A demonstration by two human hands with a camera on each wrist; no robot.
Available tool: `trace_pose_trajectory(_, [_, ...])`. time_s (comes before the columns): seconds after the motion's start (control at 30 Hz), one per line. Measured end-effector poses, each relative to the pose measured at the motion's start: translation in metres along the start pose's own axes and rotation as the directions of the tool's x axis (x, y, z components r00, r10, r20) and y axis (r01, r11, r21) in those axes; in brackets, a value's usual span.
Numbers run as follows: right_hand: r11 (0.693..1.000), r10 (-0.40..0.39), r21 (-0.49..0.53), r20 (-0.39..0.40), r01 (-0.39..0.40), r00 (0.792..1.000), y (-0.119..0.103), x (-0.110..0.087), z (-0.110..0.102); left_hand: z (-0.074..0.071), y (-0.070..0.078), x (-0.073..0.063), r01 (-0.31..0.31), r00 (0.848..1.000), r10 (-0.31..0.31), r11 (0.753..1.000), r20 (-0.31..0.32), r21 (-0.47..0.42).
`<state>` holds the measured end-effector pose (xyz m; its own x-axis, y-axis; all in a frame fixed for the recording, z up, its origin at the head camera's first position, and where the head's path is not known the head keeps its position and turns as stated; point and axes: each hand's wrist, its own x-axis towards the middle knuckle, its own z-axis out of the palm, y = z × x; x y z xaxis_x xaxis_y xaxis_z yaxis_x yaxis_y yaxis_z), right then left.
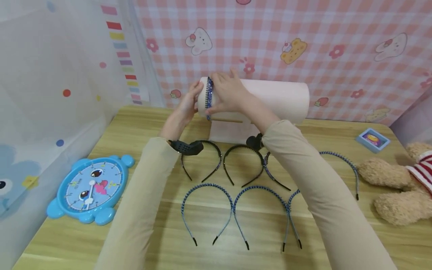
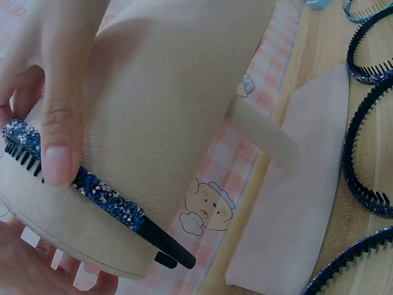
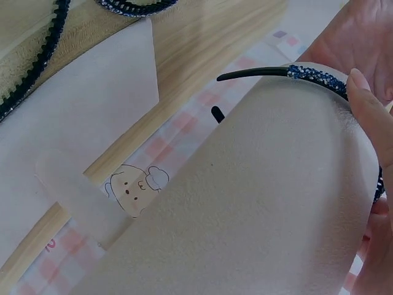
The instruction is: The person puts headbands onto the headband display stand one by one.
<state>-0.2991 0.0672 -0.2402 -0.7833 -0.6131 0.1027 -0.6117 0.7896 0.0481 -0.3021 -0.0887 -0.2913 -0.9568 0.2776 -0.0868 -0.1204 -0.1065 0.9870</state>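
Note:
A pale cylindrical headband stand (image 1: 276, 99) lies sideways at the back of the table. Around its left end sits a black toothed headband with blue glitter (image 1: 209, 93); in the left wrist view its black tip (image 2: 169, 243) juts past the cylinder. My right hand (image 1: 229, 92) holds this headband against the cylinder, its thumb across the glitter band and its other fingers over the top. My left hand (image 1: 187, 105) grips the cylinder's left end, some fingers hidden behind it. In the right wrist view, the left palm (image 3: 356, 43) shows beyond that end.
Several headbands lie in two rows, including a blue one (image 1: 207, 185) in front and a black one (image 1: 243, 146) behind. The stand's pale base (image 1: 233, 131) rests on the table. A blue toy clock (image 1: 92, 187), a small blue box (image 1: 372, 140) and a teddy bear (image 1: 401, 187) are at the sides.

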Motion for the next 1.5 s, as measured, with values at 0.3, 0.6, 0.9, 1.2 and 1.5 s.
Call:
trace_pose_trajectory(0.3, [1.0,0.023,-0.01,0.016,-0.023,1.0,0.001,0.0,0.003,0.002,-0.002,0.002,0.0,1.0,0.0,1.0,0.001,-0.005])
trace_pose_trajectory(0.6, [0.998,0.056,0.032,-0.017,-0.055,0.998,0.007,-0.006,0.008,0.002,-0.003,0.007,0.014,1.0,-0.014,1.0,0.0,0.004])
trace_pose_trajectory(0.9, [0.957,0.14,0.26,-0.031,-0.127,0.99,0.056,-0.06,-0.015,-0.009,0.0,0.01,0.022,0.999,-0.021,0.999,-0.038,0.034])
trace_pose_trajectory(1.2, [0.874,0.305,0.385,0.04,-0.297,0.951,0.142,-0.152,-0.001,-0.022,0.007,0.013,0.014,0.998,-0.011,0.999,-0.061,0.041])
trace_pose_trajectory(1.5, [0.849,0.3,0.269,0.46,-0.454,0.835,0.182,-0.227,0.073,-0.033,0.008,0.012,0.026,0.999,-0.024,0.999,-0.048,0.04])
